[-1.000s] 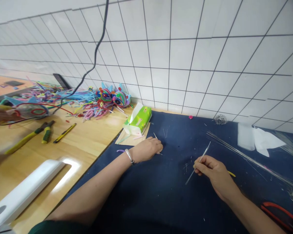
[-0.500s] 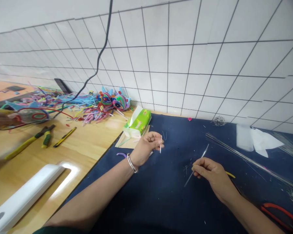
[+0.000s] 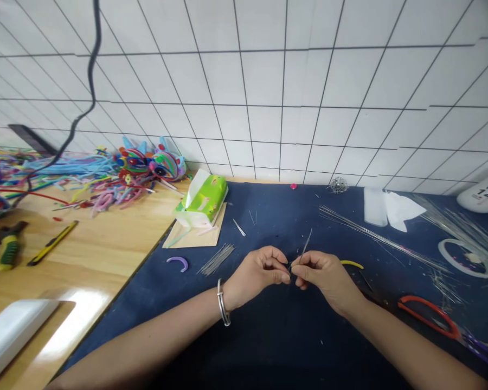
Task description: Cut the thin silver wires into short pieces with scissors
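From my distant seat, I have the thin grey rod (image 3: pixel 306 244) pinched between the right hand's (image 3: pixel 325 275) thumb and fingertips, near the middle of the dark blue mat (image 3: pixel 276 216). Its lower end is hidden in that grip; its long axis slants, the visible tip pointing toward the mat's back edge and a little right. The left hand (image 3: pixel 260 273) faces it just beside, fingers curled and thumb drawn close to them; something small and dark shows at the tips, but I can't make out whether they hold it.

A yellow curved piece (image 3: pixel 353 264) is partly covered by the right hand. The pale numbered container (image 3: pixel 482 194), at the mat's back right corner, is cut off by my view, and I can't see inside. Near the right edge, a white ring (image 3: pixel 443 254) surrounds a beige lump and pink bits. By the mat's left edge, a tissue sticks up from the green tissue pack (image 3: pixel 213 195); a bundle of short wires (image 3: pixel 217 259) lies nearer the left hand.
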Available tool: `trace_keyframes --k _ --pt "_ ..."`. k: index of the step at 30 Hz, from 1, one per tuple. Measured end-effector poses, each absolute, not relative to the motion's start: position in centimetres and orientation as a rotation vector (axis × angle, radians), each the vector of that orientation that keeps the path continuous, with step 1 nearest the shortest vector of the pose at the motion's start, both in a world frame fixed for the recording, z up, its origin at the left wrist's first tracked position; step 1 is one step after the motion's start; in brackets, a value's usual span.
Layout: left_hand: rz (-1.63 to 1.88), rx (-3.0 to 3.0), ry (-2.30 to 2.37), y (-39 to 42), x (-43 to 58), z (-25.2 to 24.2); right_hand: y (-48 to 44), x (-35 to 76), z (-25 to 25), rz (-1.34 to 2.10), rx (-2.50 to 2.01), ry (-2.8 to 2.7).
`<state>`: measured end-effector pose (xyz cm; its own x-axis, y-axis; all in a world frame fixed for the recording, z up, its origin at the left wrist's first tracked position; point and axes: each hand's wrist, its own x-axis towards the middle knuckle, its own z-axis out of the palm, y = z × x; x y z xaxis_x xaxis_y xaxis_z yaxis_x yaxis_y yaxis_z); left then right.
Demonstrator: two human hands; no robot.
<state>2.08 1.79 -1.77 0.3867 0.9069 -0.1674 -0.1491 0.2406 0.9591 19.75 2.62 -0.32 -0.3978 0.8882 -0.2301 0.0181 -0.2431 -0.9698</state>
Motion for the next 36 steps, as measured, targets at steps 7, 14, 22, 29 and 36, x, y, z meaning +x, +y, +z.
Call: trace_keyframes --k 7,14,22,29,36 --pt "0.838 1.223 0.903 1.6 2.2 -1.9 2.3 19.3 0.1 1.668 -1.140 -1.492" --pt "0.793 1.305 0.853 1.5 2.2 -1.6 1.8 19.2 1.0 1.245 -1.157 -1.821" --pt "0.823 1.690 1.003 1.5 1.3 -0.9 1.4 19.0 1.4 1.010 -1.126 -1.915" --pt "0.924 1.797 1.208 4.2 -1.6 -2.2 2.0 19.6 0.8 1.072 -1.201 -1.886" --pt "0.799 1.890 1.178 4.7 -2.0 -3.1 2.4 20.0 -0.5 1.098 -1.216 -1.942"
